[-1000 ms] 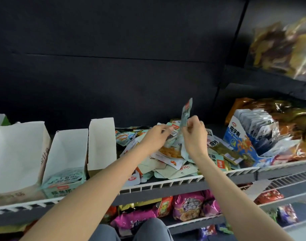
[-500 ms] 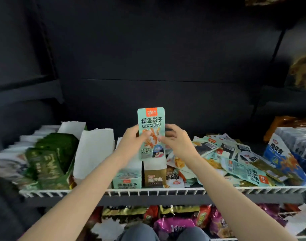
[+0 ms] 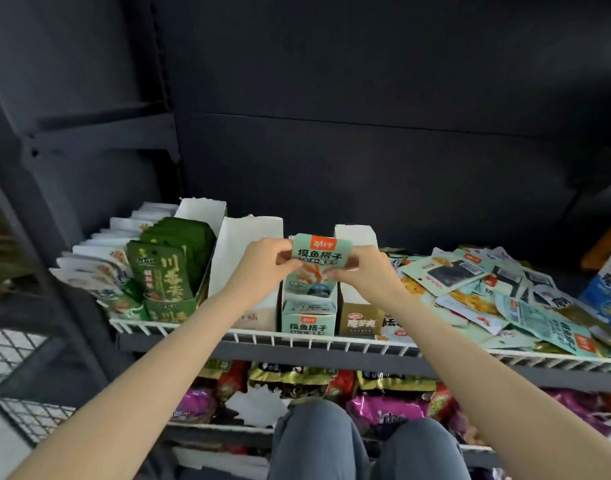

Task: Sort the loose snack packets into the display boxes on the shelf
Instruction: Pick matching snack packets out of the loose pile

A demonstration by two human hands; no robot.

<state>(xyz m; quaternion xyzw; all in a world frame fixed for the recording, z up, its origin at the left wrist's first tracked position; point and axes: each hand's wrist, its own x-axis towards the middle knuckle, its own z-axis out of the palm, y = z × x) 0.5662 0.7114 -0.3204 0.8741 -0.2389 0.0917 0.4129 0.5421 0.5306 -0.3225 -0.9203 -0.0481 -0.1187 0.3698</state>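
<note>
Upright, the mint packet (image 3: 318,265) is pinched by both hands (image 3: 262,268) (image 3: 361,271), lower end inside its matching box (image 3: 308,318).

Packet (image 3: 317,268) seemingly in box (image 3: 308,317); loose pile (image 3: 498,299) right.

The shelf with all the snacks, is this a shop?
Probably a shop. Snack packets stand in display boxes on a wire-edged shelf, a loose heap of packets waits beside them, and more snacks fill the shelf below.

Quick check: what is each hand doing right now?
Left hand: pinches the mint packet by its left edge.
Right hand: pinches the same packet by its right edge.
</note>
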